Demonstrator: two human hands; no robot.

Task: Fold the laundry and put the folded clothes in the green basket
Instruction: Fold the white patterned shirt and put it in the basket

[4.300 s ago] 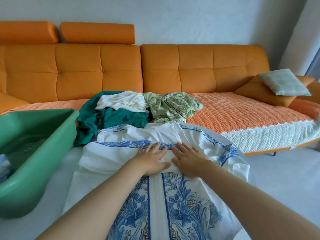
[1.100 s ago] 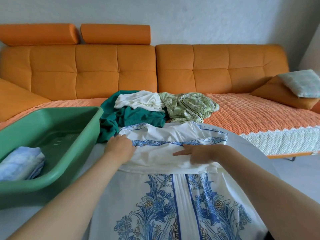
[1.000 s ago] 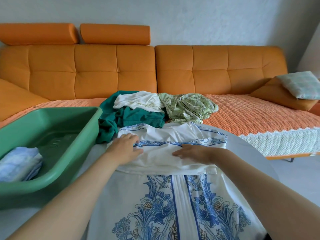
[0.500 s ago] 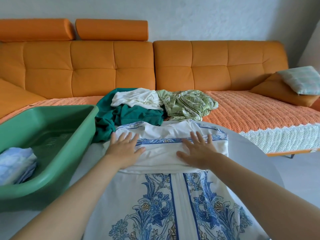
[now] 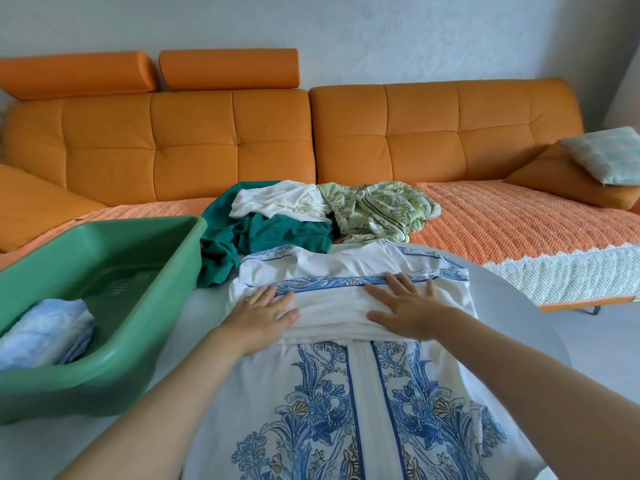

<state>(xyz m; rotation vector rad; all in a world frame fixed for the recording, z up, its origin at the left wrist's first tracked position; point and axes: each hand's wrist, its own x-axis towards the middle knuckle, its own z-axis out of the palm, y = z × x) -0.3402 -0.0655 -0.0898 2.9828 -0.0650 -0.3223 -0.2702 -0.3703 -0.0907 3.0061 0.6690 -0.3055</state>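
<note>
Both arms are bare. The left forearm (image 5: 156, 403) enters from 7 o'clock and reaches toward 1 o'clock. The right forearm (image 5: 519, 368) enters from 4 o'clock and reaches toward 10 o'clock. The left hand (image 5: 263, 313) lies flat, palm down, with straight fingers aimed at about 1 o'clock and the thumb toward 3. The right hand (image 5: 405, 310) lies just as flat, fingers spread between 11 and 12 o'clock, thumb toward 9. The hands sit level, with a gap between the thumbs.
</note>
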